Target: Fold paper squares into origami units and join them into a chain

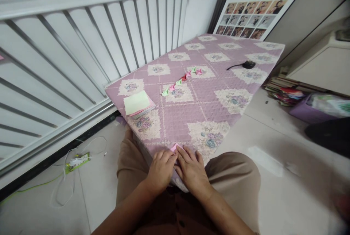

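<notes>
A small piece of pink paper, apparently folded, lies at the near edge of the table under my fingertips; its lower part is hidden. My left hand holds its left side, fingers bent and pressed together. From the right, my right hand presses on the same paper with thumb and fingers. Farther up the cloth, several small folded paper pieces in green, pink and red form a slanting row. To the left sits a stack of square paper sheets, pale green on top with pink beneath.
A purple flowered cloth covers the table. A black object with a short cable lies at the right. White radiator runs along the left. A power strip with cords is on the floor. A photo board stands behind.
</notes>
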The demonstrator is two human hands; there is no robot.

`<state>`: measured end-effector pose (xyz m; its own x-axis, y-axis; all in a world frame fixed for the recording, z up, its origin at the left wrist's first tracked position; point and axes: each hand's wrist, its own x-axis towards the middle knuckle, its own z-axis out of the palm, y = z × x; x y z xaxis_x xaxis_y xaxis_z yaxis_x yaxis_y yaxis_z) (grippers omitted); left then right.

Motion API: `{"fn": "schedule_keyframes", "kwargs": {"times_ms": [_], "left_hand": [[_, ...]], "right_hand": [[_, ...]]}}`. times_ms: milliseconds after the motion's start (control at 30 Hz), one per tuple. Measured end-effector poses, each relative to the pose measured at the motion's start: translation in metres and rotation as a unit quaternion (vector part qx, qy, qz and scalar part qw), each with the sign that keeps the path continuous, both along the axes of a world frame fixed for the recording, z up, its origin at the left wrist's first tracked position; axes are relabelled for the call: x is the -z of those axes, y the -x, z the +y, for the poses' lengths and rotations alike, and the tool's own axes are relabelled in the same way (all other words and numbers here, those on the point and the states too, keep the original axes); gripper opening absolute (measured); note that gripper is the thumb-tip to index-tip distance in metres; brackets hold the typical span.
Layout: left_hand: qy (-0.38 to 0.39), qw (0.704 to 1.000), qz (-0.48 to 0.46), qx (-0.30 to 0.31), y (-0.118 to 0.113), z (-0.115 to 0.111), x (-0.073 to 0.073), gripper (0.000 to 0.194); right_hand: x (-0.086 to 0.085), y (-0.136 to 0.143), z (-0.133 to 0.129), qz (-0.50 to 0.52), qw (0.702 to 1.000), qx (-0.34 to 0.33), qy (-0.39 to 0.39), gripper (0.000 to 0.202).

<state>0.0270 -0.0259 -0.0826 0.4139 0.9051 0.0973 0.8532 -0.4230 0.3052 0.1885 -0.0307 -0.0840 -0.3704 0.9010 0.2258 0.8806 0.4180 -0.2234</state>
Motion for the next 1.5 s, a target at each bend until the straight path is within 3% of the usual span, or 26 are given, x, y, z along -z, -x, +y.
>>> {"fn": "schedule_keyframes", "kwargs": {"times_ms": [100, 200, 400, 600, 700, 900, 1000, 1167, 1367, 1500], "left_hand": [[-0.016, 1.0, 0.009, 0.001, -0.003, -0.009, 0.009, 0.04], [-0.01, 1.0, 0.024, 0.001, -0.005, -0.011, 0.008, 0.041], [0.006, 0.999, 0.038, 0.0, -0.013, -0.009, -0.002, 0.046], [0.006, 0.999, 0.034, -0.011, -0.015, -0.011, -0.002, 0.045], [0.012, 1.0, 0.022, -0.009, -0.012, -0.01, -0.003, 0.044], [0.052, 0.998, -0.016, -0.02, -0.006, 0.01, -0.007, 0.036], [0.068, 0.997, -0.028, -0.014, -0.004, 0.025, -0.009, 0.027], [0.074, 0.996, -0.007, 0.048, -0.001, 0.042, -0.014, 0.018], [0.049, 0.994, 0.05, 0.089, 0.0, 0.046, -0.021, 0.016], [0.012, 0.99, 0.1, 0.098, -0.008, 0.045, -0.024, 0.02]], "right_hand": [[-0.002, -0.006, 0.004, 0.004, 1.0, -0.021, 0.011, 0.038], [-0.001, -0.016, 0.011, 0.016, 0.999, -0.04, 0.015, 0.038], [0.004, -0.032, 0.027, 0.078, 0.997, -0.007, -0.002, 0.03], [0.002, -0.029, 0.045, 0.168, 0.985, 0.037, 0.018, 0.02], [0.001, -0.031, 0.049, 0.19, 0.981, 0.026, 0.031, 0.015], [0.0, -0.04, 0.045, 0.149, 0.986, -0.058, 0.042, 0.02], [-0.001, -0.039, 0.044, 0.136, 0.988, -0.047, 0.053, 0.022], [-0.002, -0.038, 0.045, 0.129, 0.989, -0.049, 0.055, 0.018], [-0.002, -0.036, 0.042, 0.152, 0.987, -0.044, 0.038, 0.013], [-0.002, -0.029, 0.041, 0.169, 0.985, -0.003, 0.038, 0.013]]}}
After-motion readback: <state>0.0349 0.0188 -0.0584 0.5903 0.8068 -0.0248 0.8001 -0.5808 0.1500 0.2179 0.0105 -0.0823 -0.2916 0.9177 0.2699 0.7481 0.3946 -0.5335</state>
